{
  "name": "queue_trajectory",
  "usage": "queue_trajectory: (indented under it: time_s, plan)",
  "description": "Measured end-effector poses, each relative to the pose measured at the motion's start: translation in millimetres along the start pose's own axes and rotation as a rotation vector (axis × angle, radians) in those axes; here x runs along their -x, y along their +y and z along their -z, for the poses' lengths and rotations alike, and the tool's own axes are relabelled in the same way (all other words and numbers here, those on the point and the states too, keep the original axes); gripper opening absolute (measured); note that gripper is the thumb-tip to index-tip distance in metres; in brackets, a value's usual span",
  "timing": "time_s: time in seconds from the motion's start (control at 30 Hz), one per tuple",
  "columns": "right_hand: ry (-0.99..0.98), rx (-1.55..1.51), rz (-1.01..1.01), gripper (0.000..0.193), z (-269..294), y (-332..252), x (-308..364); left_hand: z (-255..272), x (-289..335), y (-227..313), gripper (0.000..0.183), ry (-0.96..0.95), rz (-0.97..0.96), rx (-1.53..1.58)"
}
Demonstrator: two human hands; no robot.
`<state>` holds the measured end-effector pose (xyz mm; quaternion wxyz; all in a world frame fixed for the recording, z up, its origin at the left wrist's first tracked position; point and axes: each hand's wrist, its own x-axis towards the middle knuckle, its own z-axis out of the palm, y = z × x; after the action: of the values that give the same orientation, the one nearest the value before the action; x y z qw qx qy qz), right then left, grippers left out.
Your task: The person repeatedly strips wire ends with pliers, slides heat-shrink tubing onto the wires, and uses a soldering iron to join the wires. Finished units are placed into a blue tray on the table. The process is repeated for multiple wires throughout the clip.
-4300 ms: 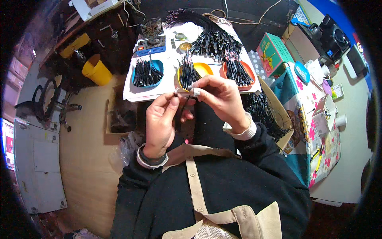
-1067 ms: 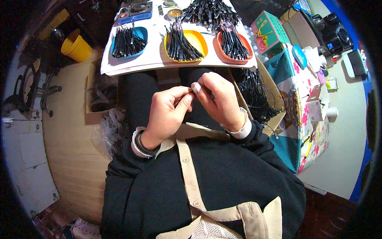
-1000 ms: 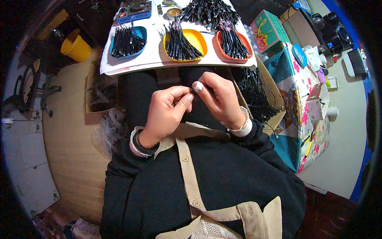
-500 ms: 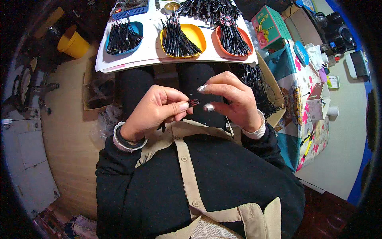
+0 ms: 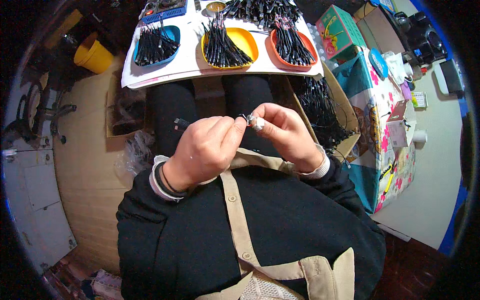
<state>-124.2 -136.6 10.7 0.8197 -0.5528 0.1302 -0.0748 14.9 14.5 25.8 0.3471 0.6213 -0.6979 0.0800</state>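
My left hand (image 5: pixel 206 145) is closed around a short black cable. The cable's plug (image 5: pixel 181 122) sticks out on the left, past the knuckles. Thin wire ends (image 5: pixel 245 120) show at the fingertips, in front of my lap. My right hand (image 5: pixel 285 131), with white tape on thumb and forefinger, pinches these wire ends. The two hands meet at the fingertips. Ahead on the white table stand a blue tray (image 5: pixel 176 34), a yellow tray (image 5: pixel 245 44) and an orange tray (image 5: pixel 310 49), each with a bundle of black cables.
More black cables (image 5: pixel 262 12) lie heaped at the table's far side, near a small round dish (image 5: pixel 216 8) and a blue device (image 5: pixel 164 14). An open cardboard box (image 5: pixel 345 117) of cables stands right of my knees. A cloth-covered surface (image 5: pixel 375 165) lies farther right; a yellow bucket (image 5: pixel 93 54) far left.
My right hand has come in from a spread pose and closed on the wire ends. My left hand has turned knuckles up, and the cable's plug now shows at its left.
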Motion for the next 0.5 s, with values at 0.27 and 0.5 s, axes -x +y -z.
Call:
queue_trajectory:
  time_s: [0.27, 0.5]
  plan:
    - [0.205, 1.018, 0.581, 0.026, 4.9, -8.0, 6.3, -8.2, 3.7, -2.4, 0.01, 0.048, 0.304, 0.412]
    - [0.097, 1.191, 0.787, 0.022, 2.1, -12.6, 1.3, -9.3, 3.7, 0.4, 0.011, 0.023, 0.406, 0.529]
